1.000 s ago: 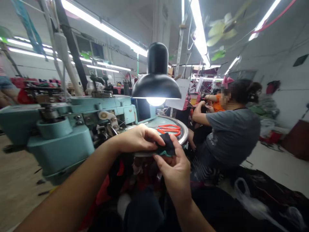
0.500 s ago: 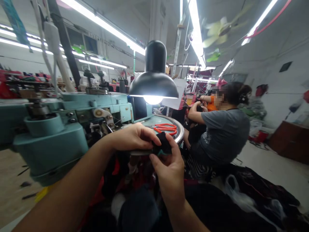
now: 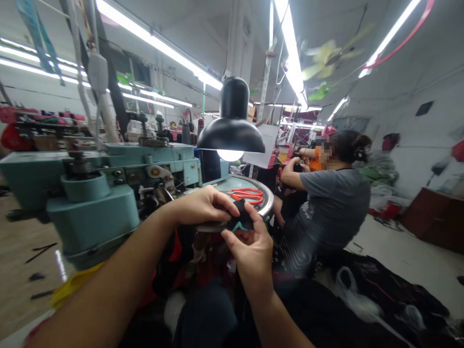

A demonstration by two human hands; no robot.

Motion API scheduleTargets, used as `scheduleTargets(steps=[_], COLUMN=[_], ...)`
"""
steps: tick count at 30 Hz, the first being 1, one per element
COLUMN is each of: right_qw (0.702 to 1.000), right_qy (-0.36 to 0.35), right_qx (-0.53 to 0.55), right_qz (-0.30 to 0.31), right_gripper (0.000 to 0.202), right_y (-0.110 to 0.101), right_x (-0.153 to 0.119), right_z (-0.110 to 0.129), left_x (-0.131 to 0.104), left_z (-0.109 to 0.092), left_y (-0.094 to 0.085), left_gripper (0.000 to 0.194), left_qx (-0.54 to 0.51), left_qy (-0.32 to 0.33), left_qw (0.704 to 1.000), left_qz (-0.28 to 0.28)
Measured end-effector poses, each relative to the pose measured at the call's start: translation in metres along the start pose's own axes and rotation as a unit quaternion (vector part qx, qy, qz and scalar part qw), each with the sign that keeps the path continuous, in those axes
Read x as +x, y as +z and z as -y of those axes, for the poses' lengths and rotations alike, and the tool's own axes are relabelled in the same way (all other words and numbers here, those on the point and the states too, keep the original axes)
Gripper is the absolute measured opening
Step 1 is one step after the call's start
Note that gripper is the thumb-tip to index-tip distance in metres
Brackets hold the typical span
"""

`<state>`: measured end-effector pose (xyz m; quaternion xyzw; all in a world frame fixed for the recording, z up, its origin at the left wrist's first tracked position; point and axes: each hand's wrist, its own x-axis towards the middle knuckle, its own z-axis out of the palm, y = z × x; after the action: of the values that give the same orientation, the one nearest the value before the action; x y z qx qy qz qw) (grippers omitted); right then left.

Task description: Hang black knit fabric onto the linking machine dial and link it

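Between my two hands is a small piece of black fabric with a teal edge along its lower side. My left hand pinches its left part from above. From below and the right, my right hand grips it between thumb and fingers. A flat, pale metal piece lies just under my left fingers; whether they touch it I cannot tell. Right behind the fabric, red-handled scissors rest on the round machine table. Overhead, a black lamp shines down on it.
A teal industrial machine fills the left side. At the right sits a co-worker in a grey shirt, hands raised over their own work. Dark cloth and a clear plastic bag lie at lower right. A yellow item is at lower left.
The view has shifted slightly, so the machine and lamp appear lower. My hands keep hold of the black fabric, and more of its teal edge now shows.
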<state>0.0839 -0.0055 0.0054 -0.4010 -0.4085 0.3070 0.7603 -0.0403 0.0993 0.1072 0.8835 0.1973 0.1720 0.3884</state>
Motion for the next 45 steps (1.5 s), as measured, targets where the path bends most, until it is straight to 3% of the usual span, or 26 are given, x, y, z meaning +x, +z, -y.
scheduleTargets(steps=[8, 18, 32, 45], right_qw=[0.999, 0.999, 0.999, 0.999], right_qy=[-0.021, -0.03, -0.043, 0.001], right_qx=[-0.027, 0.04, -0.008, 0.049], right_qz=[-0.011, -0.014, -0.011, -0.023], right_gripper=[0.073, 0.073, 0.066, 0.081], right_y=[0.0008, 0.0063, 0.0, 0.0058], right_x=[-0.0006, -0.005, -0.0027, -0.0067], right_z=[-0.0012, -0.0025, -0.005, 0.0012], left_x=[0.0017, 0.0015, 0.0015, 0.0009], left_z=[0.0019, -0.0007, -0.0014, 0.0009], left_y=[-0.0005, -0.0002, -0.0017, -0.0004], left_gripper=[0.027, 0.024, 0.024, 0.025], left_qx=[0.022, 0.021, 0.028, 0.035], left_qy=[-0.004, 0.018, 0.017, 0.027], left_qw=[1.0, 1.0, 0.999, 0.999], left_qz=[0.004, 0.011, 0.018, 0.02])
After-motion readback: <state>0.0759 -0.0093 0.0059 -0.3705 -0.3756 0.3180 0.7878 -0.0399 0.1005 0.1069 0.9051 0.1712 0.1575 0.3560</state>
